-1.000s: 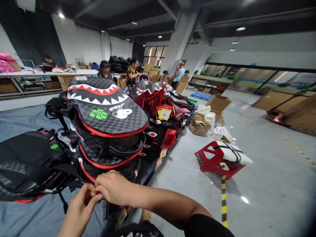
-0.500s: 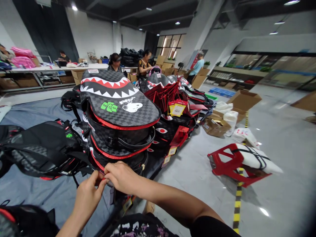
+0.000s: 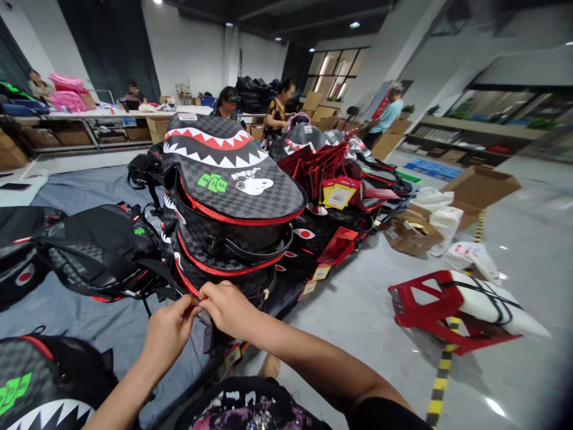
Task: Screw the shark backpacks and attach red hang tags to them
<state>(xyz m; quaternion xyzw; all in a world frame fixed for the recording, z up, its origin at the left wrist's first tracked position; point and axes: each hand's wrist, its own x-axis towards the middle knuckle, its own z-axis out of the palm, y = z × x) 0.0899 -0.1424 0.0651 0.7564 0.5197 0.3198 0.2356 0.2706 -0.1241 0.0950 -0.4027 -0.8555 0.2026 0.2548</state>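
Observation:
A stack of black checkered backpacks with shark-teeth prints, a white cartoon dog and green patches rises in front of me. At the near left corner of a lower backpack, both my hands come together low on its red-trimmed edge. My left hand is closed in a pinch on that edge. Just beside it, my right hand is closed too, its fingertips touching the left ones. The small part between the fingertips is mostly hidden. A dark tag hangs below the hands.
Other backpacks lie on the grey sheet at left, one close by my left forearm. Red tags top the pile behind. On the floor at right are a red stool on its side and cartons. People work farther back.
The view has swung a little left, so the stack sits farther right and more of the near-left backpack shows. Both hands stay pinched together at the same red edge.

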